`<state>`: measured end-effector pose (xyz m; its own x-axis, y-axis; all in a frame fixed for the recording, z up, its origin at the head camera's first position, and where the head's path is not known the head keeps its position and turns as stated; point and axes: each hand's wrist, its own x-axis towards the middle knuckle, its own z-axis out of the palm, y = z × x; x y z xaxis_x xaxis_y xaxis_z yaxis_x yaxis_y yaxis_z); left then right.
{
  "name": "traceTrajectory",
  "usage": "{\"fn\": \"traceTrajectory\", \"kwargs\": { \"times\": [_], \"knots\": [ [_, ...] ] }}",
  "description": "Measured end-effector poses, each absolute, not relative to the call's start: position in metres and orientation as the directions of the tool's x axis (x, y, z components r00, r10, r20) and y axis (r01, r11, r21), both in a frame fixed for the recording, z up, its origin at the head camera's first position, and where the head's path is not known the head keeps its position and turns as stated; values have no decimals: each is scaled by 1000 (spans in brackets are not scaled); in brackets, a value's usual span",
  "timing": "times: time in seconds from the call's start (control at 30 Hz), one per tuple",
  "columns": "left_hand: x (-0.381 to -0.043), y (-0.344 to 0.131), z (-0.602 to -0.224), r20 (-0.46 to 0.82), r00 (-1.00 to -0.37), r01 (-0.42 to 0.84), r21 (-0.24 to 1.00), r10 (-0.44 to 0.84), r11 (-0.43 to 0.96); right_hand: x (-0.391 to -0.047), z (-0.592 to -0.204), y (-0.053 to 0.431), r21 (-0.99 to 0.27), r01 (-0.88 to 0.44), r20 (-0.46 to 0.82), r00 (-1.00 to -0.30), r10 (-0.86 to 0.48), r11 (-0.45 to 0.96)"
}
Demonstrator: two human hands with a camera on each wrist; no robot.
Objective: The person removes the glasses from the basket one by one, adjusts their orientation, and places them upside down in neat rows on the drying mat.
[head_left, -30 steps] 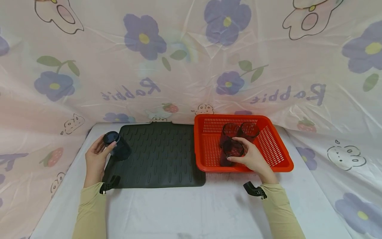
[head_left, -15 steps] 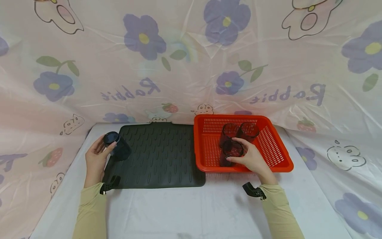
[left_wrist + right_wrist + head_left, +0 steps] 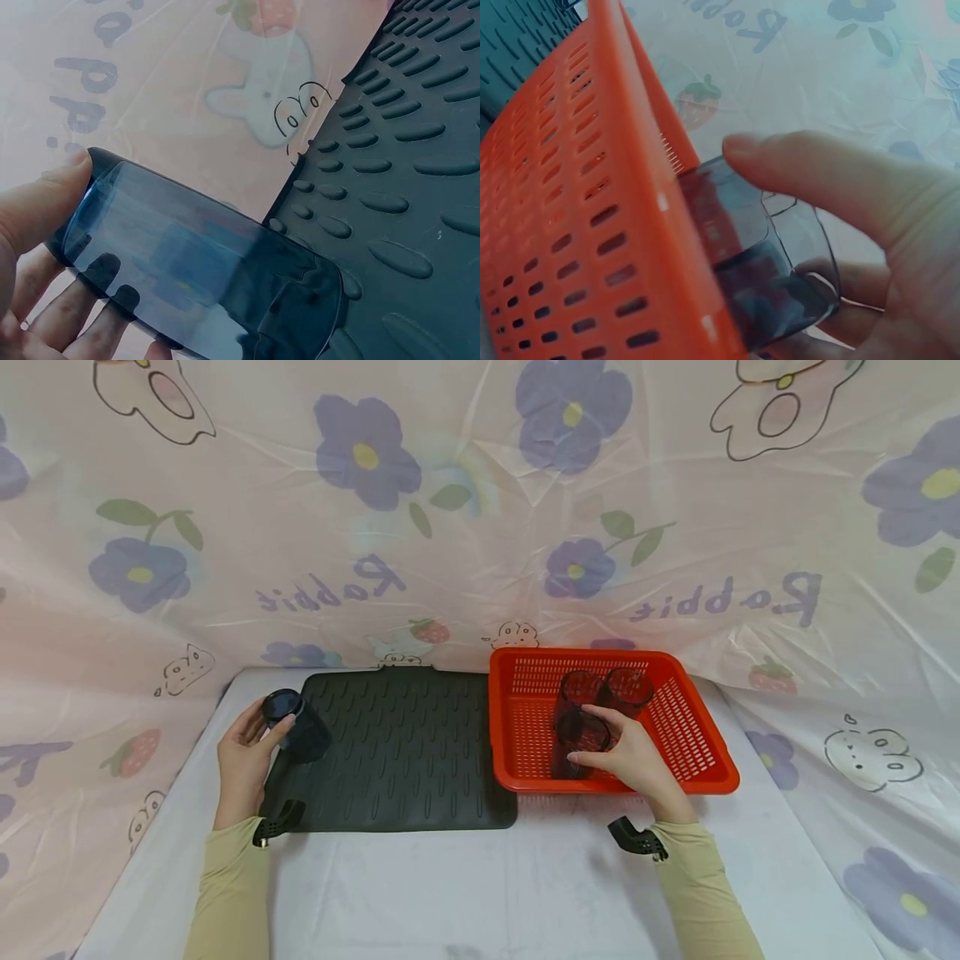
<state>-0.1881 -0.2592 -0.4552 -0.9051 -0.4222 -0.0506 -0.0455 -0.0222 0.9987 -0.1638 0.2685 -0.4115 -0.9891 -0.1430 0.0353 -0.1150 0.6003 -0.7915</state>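
Note:
My left hand grips a dark blue drinking glass near its rim, thumb on one side and fingers on the other. The glass stands at the left edge of a dark ribbed mat; in the left wrist view its base meets the ridges. My right hand holds another tinted glass by its upper part, inside the front of a red plastic basket. Two more glasses, one on the left and one on the right, stand behind it in the basket.
A white cloth covers the table under mat and basket. A printed curtain with flowers and rabbits hangs behind and at both sides. The basket's slotted wall rises between the right hand and the mat.
The glass in my right hand has shifted very slightly to the left within the basket. My left hand and its glass stay in place on the mat.

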Motion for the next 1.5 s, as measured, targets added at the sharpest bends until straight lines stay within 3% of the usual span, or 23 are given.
{"fn": "traceTrajectory", "kwargs": {
  "times": [0.5,0.87,1.5],
  "knots": [
    [-187,-260,-452,-57,-913,-55,998,-405,-17,-161,-386,262,-792,-181,112,-982,-153,584],
    [-178,-254,-431,-76,-928,-86,996,-366,10,-161,-359,251,-896,-160,95,-980,-174,414],
    [-185,-261,-441,-102,-924,-105,994,-370,-12,-163,-328,233,-932,-167,122,-980,-155,321]
  ]
}}
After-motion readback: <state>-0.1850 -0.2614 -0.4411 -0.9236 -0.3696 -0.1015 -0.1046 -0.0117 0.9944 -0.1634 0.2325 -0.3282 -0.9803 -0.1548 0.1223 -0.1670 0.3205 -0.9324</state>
